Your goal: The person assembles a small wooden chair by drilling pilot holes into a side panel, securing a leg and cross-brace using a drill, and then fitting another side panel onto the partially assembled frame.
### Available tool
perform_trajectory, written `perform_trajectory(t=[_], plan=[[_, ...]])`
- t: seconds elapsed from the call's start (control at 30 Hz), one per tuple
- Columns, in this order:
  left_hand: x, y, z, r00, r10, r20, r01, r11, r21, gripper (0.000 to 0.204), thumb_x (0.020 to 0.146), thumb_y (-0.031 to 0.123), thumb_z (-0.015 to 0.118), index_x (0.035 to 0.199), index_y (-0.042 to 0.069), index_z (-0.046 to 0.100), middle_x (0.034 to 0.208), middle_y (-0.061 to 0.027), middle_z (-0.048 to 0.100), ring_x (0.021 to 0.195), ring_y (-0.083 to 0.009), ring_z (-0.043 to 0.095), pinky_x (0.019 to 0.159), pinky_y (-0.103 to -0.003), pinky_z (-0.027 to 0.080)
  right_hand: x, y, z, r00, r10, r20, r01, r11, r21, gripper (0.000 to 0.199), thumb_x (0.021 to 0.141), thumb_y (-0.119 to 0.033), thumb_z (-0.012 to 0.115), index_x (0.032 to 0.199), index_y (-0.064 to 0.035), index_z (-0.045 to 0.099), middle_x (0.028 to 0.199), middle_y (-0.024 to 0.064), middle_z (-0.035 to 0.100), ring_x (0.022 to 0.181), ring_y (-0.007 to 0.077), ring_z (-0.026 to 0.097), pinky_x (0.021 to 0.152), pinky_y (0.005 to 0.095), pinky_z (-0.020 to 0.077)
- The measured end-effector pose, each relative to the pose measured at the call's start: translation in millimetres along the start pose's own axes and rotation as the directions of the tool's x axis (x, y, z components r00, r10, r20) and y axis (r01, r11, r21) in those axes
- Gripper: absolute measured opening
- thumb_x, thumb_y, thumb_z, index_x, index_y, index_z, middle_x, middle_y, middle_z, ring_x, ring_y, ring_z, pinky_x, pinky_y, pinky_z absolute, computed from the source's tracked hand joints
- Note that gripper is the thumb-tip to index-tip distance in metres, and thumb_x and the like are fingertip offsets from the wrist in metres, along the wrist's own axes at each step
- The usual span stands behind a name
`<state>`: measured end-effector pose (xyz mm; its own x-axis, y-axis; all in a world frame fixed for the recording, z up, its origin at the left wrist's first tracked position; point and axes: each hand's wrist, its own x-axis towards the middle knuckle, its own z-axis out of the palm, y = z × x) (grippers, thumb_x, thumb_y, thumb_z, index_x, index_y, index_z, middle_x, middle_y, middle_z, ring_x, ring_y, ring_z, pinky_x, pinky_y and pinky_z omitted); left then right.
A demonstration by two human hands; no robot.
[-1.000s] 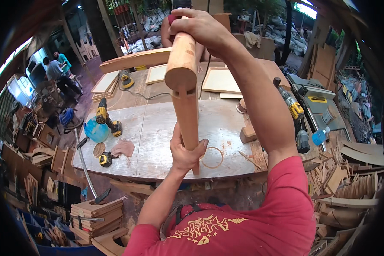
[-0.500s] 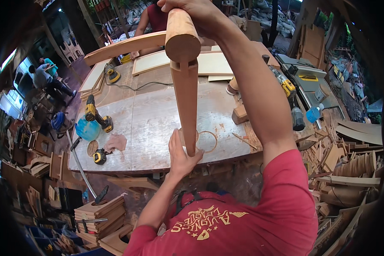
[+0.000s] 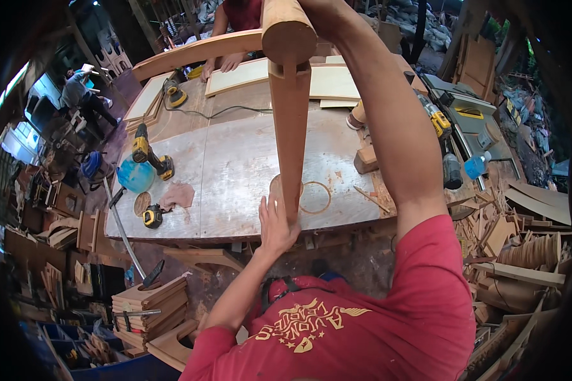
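A wooden frame (image 3: 290,127) stands on the worktable, with a tapered leg, a thick round end (image 3: 289,39) at the top and a curved rail (image 3: 197,56) running off to the left. Up at the top edge, my right hand (image 3: 321,16) grips the frame behind the round end; its fingers are mostly hidden or cut off. Low on the leg, near the table's front edge, my left hand (image 3: 277,223) holds the foot, its fingers stretched up along the left side. A thin wooden ring (image 3: 329,197) lies just right of the foot.
On the worktable (image 3: 235,203) lie a yellow drill (image 3: 147,152), a tape measure (image 3: 152,216), a cloth (image 3: 177,197), a corded sander (image 3: 175,95) and pale panels (image 3: 238,79). Another person's hands (image 3: 221,63) rest beyond the rail. Stacked wooden parts (image 3: 149,311) stand below left.
The frame's top has shifted up and slightly right in view. My left hand has turned its fingers more upright along the leg. The other person's hands show more plainly beyond the rail.
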<state>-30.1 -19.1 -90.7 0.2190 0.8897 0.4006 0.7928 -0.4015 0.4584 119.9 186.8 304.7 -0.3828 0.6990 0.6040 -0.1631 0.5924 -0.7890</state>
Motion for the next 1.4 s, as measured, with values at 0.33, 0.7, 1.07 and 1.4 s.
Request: perform_trajectory(t=[0.33, 0.7, 1.07, 1.4], plan=[[68, 65, -70, 0.847, 0.143, -0.512, -0.330, 0.896, -0.296, 0.097, 0.086, 0.018, 0.081, 0.159, -0.008, 0.023, 0.158, -0.0361, 0.035, 0.143, -0.0532, 0.041, 0.119, -0.054, 0.035, -6, -4, -9, 0.981, -0.181, 0.073, 0.195, 0.938, -0.286, 0.028, 0.096, -0.018, 0.058, 0.104, 0.0042, 0.072, 0.106, 0.0100, 0.064, 0.099, 0.0211, 0.062, 0.094, 0.0327, 0.0471], [-66, -41, 11, 0.988, 0.125, -0.094, -0.137, 0.982, -0.127, 0.036, 0.100, 0.009, 0.059, 0.133, -0.005, 0.057, 0.131, -0.0256, 0.061, 0.120, -0.0422, 0.062, 0.101, -0.050, 0.051, -16, -10, -28, 0.998, -0.036, 0.043, 0.047, 0.954, -0.294, 0.034, 0.088, -0.019, 0.054, 0.104, 0.0057, 0.071, 0.109, 0.0085, 0.056, 0.120, 0.0221, 0.051, 0.104, 0.0316, 0.0385], [-136, -43, 27, 0.961, -0.276, 0.007, 0.255, 0.878, -0.406, 0.042, 0.098, 0.040, 0.073, 0.073, 0.006, 0.069, 0.059, -0.0176, 0.061, 0.055, -0.0380, 0.064, 0.054, -0.044, 0.050, -9, 4, -44, 0.998, 0.040, 0.049, -0.031, 0.984, -0.177, 0.035, 0.087, -0.022, 0.058, 0.111, -0.0006, 0.072, 0.165, 0.0159, 0.037, 0.155, 0.0226, 0.028, 0.124, 0.0305, 0.0188], [-164, -35, 38, 0.949, -0.289, 0.129, 0.317, 0.875, -0.367, 0.053, 0.102, 0.043, 0.062, 0.065, 0.006, 0.061, 0.055, -0.0201, 0.057, 0.054, -0.0426, 0.062, 0.057, -0.052, 0.050, -13, 1, -36, 0.997, 0.083, 0.003, -0.082, 0.991, -0.107, 0.034, 0.084, -0.025, 0.060, 0.107, -0.0035, 0.071, 0.165, 0.0144, 0.036, 0.153, 0.0216, 0.031, 0.123, 0.0301, 0.0230]])
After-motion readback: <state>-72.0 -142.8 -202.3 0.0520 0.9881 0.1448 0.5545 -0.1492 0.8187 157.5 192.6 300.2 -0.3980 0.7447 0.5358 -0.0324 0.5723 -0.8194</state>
